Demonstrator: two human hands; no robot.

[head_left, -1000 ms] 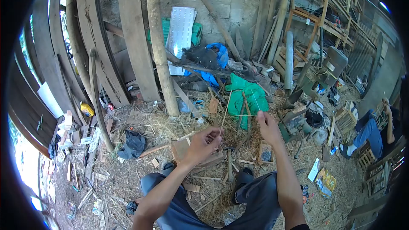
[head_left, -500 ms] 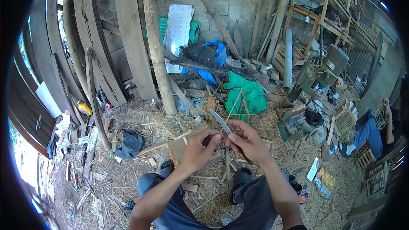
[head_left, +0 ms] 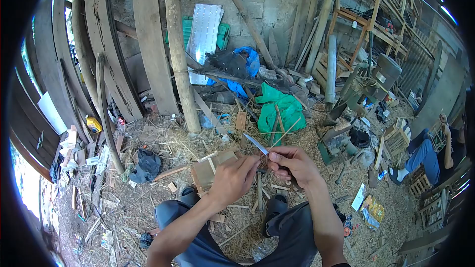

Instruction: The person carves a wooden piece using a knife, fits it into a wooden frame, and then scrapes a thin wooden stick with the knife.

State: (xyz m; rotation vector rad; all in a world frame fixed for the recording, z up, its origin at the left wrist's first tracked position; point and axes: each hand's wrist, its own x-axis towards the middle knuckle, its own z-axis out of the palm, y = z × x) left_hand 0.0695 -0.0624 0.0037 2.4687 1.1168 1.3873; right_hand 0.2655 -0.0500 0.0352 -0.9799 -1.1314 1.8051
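Note:
My right hand is closed around a knife, its pale blade pointing up and to the left. The thumb lies near the base of the blade, and most of the handle is hidden in the palm. Close beside it, my left hand is closed with its back toward me, pinching a thin wooden strip. That strip slants up to the right, passing by the knife at my fingers. Its lower end is hidden by the left hand.
Below my hands lies a wooden block among straw and shavings. A green plastic sheet lies ahead. At left, a wooden pole stands near a black bag. A seated person is at far right, beyond a yellow packet.
The strip has swung from nearly upright to a slant toward the right. My left hand has turned over, its back now facing up, and both hands sit slightly lower.

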